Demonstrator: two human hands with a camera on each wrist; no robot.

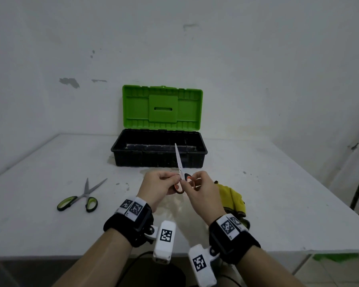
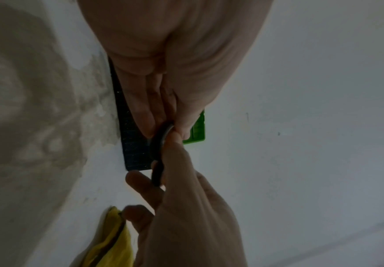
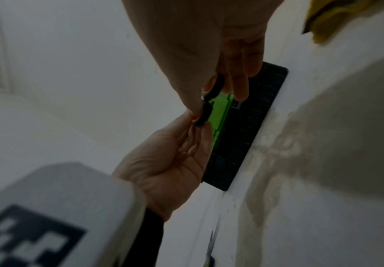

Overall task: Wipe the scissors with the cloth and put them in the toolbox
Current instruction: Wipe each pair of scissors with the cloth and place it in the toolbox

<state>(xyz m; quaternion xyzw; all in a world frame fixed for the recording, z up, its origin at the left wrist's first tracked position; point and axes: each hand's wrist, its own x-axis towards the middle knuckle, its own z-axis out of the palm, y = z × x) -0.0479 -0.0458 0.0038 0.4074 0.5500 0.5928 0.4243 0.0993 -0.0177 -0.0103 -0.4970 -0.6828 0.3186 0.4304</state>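
I have both hands together in front of me, low over the near middle of the table (image 1: pixel 278 183). My left hand (image 1: pixel 158 186) pinches one orange handle loop of the scissors (image 1: pixel 180 172), thumb and fingers curled onto it. My right hand (image 1: pixel 199 190) pinches the other loop, fingers curled the same way. Neither hand carries the cloth. The wrist views are dim, but each shows fingertips closed on a dark loop rim.

The scissors are off the table, held between the two hands. Their blades look closed, and the long axis runs away from me, tip up and far, leaning slightly left. In the head view the tip overlaps the near wall of the toolbox (image 1: pixel 158 160).

The toolbox sits straight ahead, beyond the hands, with its green lid (image 1: pixel 162 108) standing open against the wall. Its long side runs left to right, so the blades point across it. I judge the pair needs a quarter turn to lie along the tray.

The yellow cloth (image 1: pixel 234 200) lies bunched on the table just right of my right hand, partly hidden by the wrist. That hand is plainly nearer to it. I cannot tell whether this pair is wiped yet.

A second pair, the green-handled scissors (image 1: pixel 81 198), lies flat well to the left, blades open.
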